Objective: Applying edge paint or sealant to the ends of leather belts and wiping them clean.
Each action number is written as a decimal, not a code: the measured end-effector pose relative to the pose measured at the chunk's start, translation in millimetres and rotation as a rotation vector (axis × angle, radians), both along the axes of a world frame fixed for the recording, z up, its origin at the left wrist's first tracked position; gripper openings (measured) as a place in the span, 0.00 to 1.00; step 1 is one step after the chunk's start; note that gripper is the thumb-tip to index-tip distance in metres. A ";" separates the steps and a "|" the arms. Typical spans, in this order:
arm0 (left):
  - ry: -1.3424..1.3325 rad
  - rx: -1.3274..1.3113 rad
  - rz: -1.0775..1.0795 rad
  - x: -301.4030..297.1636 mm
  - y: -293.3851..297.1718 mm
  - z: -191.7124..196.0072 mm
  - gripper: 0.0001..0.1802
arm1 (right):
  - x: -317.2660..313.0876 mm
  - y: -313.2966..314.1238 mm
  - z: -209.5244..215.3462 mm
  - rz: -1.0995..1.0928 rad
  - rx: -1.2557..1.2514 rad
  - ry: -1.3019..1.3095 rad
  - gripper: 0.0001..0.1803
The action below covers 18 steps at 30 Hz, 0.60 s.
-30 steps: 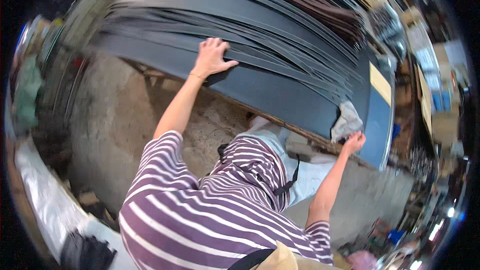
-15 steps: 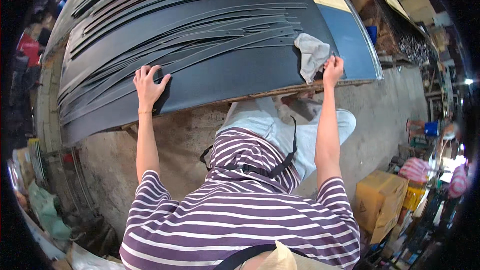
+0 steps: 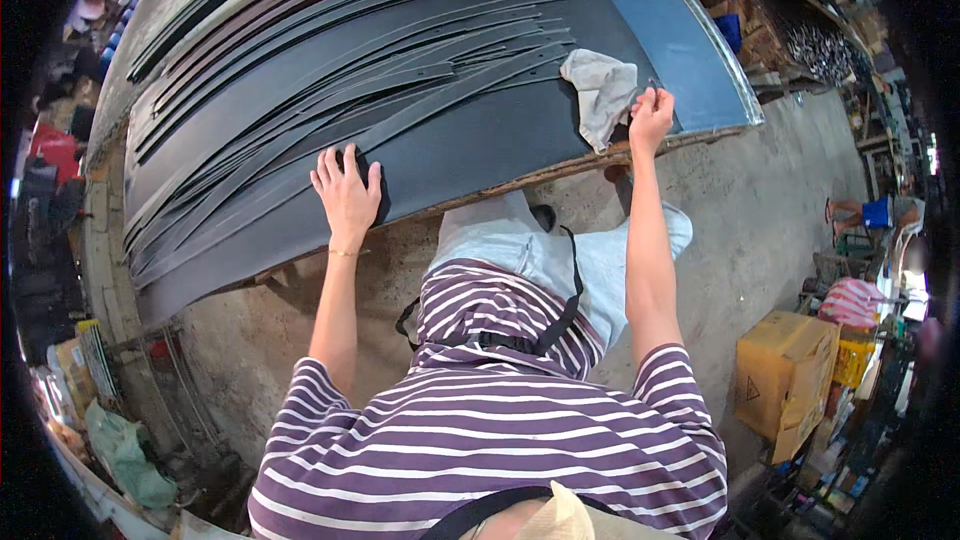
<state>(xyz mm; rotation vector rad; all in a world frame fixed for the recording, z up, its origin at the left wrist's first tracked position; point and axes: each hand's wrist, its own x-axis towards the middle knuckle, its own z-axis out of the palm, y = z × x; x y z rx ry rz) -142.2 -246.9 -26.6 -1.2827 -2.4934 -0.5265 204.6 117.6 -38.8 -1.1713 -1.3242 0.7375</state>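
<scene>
My left hand [image 3: 347, 195] lies open and flat on the dark strips [image 3: 330, 100] (running lengthwise across the desk [image 3: 690, 50]), while my right hand [image 3: 650, 118] pinches their near edge beside the rag [image 3: 603, 90].

Workshop — cut dark strips [image 3: 330, 90], concrete floor [image 3: 760, 200]

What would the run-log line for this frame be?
left hand: flat on dark strips | right hand: fist at table edge, beside grey rag | strips: fanned across table
</scene>
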 end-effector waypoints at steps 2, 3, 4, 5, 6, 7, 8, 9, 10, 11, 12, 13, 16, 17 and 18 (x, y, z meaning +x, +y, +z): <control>-0.026 -0.018 -0.062 12.1 5.1 9.2 0.25 | 8.1 4.5 -2.0 -0.016 0.016 0.108 0.11; -0.057 -0.018 -0.051 10.1 3.6 7.9 0.24 | 12.0 12.1 -3.8 0.016 0.018 0.162 0.11; -0.087 -0.020 -0.037 8.2 -0.7 7.1 0.23 | 18.1 16.4 -7.9 0.050 0.019 0.217 0.11; -0.082 -0.040 -0.029 6.4 -10.9 5.9 0.22 | 16.1 12.0 -6.6 0.053 -0.015 0.262 0.10; -0.074 -0.057 -0.026 2.2 -21.1 6.7 0.21 | 12.8 9.2 -1.9 0.053 -0.042 0.311 0.08; -0.084 -0.046 -0.029 -4.1 -31.0 6.3 0.21 | 16.1 11.9 -3.9 0.078 -0.053 0.372 0.09; -0.094 -0.040 -0.025 -12.3 -43.1 2.9 0.20 | 15.0 10.9 -4.8 0.109 -0.052 0.414 0.10; -0.089 -0.033 0.002 -19.4 -53.2 -2.6 0.20 | 15.3 9.4 -3.4 0.129 -0.050 0.412 0.10; -0.082 -0.030 0.035 -24.5 -62.5 -5.1 0.19 | 14.2 7.2 -0.7 0.154 -0.052 0.411 0.10; -0.103 -0.039 0.076 -24.1 -64.9 -0.4 0.19 | 15.8 6.2 0.6 0.165 -0.070 0.431 0.10; -0.138 -0.030 0.135 -22.3 -63.4 2.6 0.18 | 18.7 5.5 2.7 0.177 -0.088 0.451 0.10; -0.121 0.007 0.180 -22.6 -60.1 5.2 0.16 | 19.2 5.5 4.6 0.185 -0.110 0.440 0.10; -0.089 0.239 0.194 -9.8 -36.4 18.1 0.12 | 25.8 -4.4 9.9 0.155 -0.168 0.548 0.11; -0.086 0.424 0.179 5.2 -24.1 27.8 0.10 | 30.5 -10.0 10.6 0.138 -0.155 0.558 0.11; -0.121 0.439 0.096 23.2 -7.5 38.6 0.09 | 33.9 -16.1 10.8 0.126 -0.169 0.603 0.11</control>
